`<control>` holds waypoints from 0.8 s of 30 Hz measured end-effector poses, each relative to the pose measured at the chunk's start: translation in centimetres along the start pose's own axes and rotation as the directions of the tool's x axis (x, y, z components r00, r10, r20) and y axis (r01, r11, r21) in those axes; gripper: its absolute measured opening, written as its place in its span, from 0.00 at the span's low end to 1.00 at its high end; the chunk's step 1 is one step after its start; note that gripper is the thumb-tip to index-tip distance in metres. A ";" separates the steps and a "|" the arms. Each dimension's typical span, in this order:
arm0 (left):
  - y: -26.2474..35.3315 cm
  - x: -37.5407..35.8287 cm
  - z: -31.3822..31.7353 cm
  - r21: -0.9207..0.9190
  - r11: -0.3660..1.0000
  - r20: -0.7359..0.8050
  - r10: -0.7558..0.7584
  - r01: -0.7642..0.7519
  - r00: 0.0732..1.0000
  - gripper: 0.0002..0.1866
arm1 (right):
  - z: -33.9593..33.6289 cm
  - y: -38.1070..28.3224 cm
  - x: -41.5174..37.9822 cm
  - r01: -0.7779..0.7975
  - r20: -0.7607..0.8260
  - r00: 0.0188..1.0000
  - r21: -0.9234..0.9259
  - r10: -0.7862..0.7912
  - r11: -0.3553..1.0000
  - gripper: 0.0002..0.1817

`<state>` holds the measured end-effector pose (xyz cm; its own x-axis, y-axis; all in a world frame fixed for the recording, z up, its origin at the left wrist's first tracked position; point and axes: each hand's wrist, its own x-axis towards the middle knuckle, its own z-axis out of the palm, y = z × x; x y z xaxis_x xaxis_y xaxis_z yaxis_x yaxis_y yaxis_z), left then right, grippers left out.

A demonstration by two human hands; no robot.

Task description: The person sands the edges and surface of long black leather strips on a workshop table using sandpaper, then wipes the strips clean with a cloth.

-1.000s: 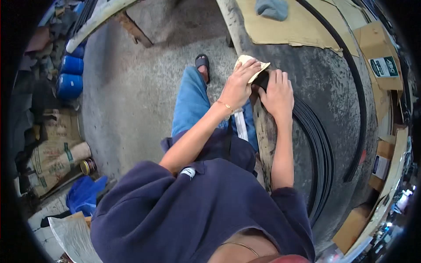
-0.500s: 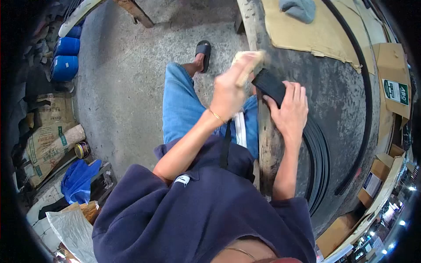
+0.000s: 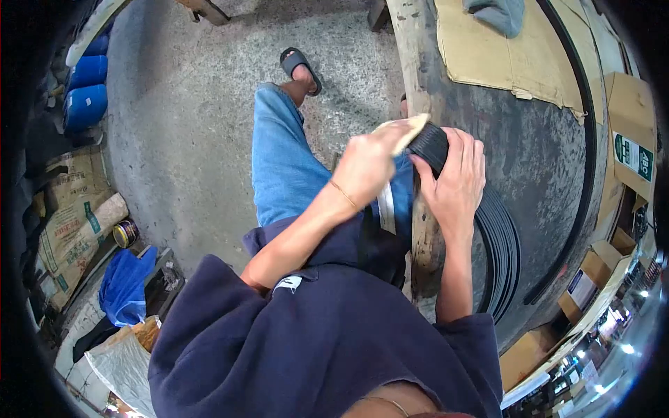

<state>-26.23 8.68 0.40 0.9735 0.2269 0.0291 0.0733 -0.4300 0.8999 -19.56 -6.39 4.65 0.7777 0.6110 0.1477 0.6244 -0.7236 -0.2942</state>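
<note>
My left hand (image 3: 364, 167), a thin bracelet at its wrist, is closed round a pale yellowish flat piece (image 3: 415, 132), somewhat smeared by motion. The piece's edge meets the end of a bundle of thin black strips (image 3: 430, 148) at the bench's edge. Wrapped over that bundle, my right hand (image 3: 456, 174) presses its strips together, thumb on the near side and fingers on the far side. From under my right wrist the strips (image 3: 500, 244) run back along the bench in a curve.
The dark bench (image 3: 536, 167) has a worn wooden edge (image 3: 424, 237). A cardboard sheet (image 3: 488, 59) lies on it, with a grey cloth (image 3: 500, 14) on top. A long black strip (image 3: 582, 153) curves along its right side, beside cardboard boxes (image 3: 624, 139). Blue containers (image 3: 85, 108) stand on the floor at left.
My left hand has brought the pale piece down and right, against the end of the strip bundle. My right hand keeps its grip. The foot in the sandal has shifted left.
</note>
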 end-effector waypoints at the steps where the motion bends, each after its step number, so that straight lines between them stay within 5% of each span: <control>1: -0.4 -0.1 -0.3 -0.047 0.999 -0.047 0.026 -0.028 0.999 0.24 | 0.1 0.0 0.0 -0.001 -0.013 1.000 0.004 0.001 1.000 0.32; 4: 2.2 -0.3 -1.3 -0.068 0.967 -0.223 0.227 -0.247 0.948 0.24 | 0.1 -0.2 0.0 0.001 -0.022 1.000 -0.024 -0.002 1.000 0.32; 5: 2.4 -0.2 -1.4 0.059 0.966 -0.120 0.259 -0.254 0.958 0.24 | 0.4 0.2 -0.4 -0.020 -0.003 1.000 -0.062 0.020 0.998 0.33; 6: 0.1 0.0 0.0 -0.079 0.977 -0.083 0.194 -0.200 0.978 0.24 | 0.2 -0.2 -0.1 -0.012 -0.015 1.000 -0.026 0.012 1.000 0.32; 8: -1.3 0.6 -1.0 -0.056 0.989 0.125 -0.127 0.135 0.984 0.24 | 0.3 -0.1 0.0 0.003 -0.029 1.000 -0.017 -0.003 1.000 0.31; 9: -0.7 0.8 -1.2 -0.124 0.987 -0.061 0.093 -0.100 0.994 0.25 | 0.5 0.2 0.7 0.003 -0.044 0.999 -0.020 -0.004 1.000 0.31; 10: -0.2 1.0 -1.2 -0.129 0.987 -0.043 0.090 -0.095 0.995 0.25 | 0.5 0.2 0.5 -0.013 -0.022 1.000 -0.022 0.012 1.000 0.31; 12: 1.2 0.9 -1.0 -0.091 0.930 -0.070 0.351 -0.356 0.934 0.24 | 0.1 0.1 -0.7 -0.026 0.025 0.999 -0.020 0.027 0.999 0.31; 18: 0.6 1.8 -1.6 0.058 0.981 -0.003 0.186 -0.186 0.983 0.22 | 0.2 -0.2 -0.2 -0.023 -0.007 1.000 -0.048 0.022 0.999 0.31; 19: 0.7 1.7 -1.7 0.041 0.977 -0.015 0.212 -0.211 0.977 0.23 | 0.2 -0.1 -0.2 -0.027 -0.001 1.000 -0.057 0.027 0.998 0.32; 20: 1.0 1.5 -1.4 -0.019 0.916 -0.130 0.396 -0.401 0.909 0.23 | 0.3 0.0 -0.2 -0.029 -0.009 1.000 -0.056 0.029 0.998 0.32; 22: 0.9 0.7 -0.8 0.056 0.932 -0.103 0.362 -0.358 0.926 0.24 | 0.1 0.1 -0.3 -0.020 0.020 1.000 -0.071 0.022 0.997 0.33; 24: -0.2 0.6 -1.4 -0.027 0.998 0.021 0.053 -0.052 0.998 0.25 | 0.1 -0.2 -0.1 -0.023 -0.022 0.999 -0.015 0.023 1.000 0.32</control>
<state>-25.92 10.11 0.79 0.9803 0.1854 0.0677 0.0163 -0.4179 0.9083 -19.78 -6.23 4.62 0.7933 0.5868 0.1621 0.6071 -0.7423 -0.2835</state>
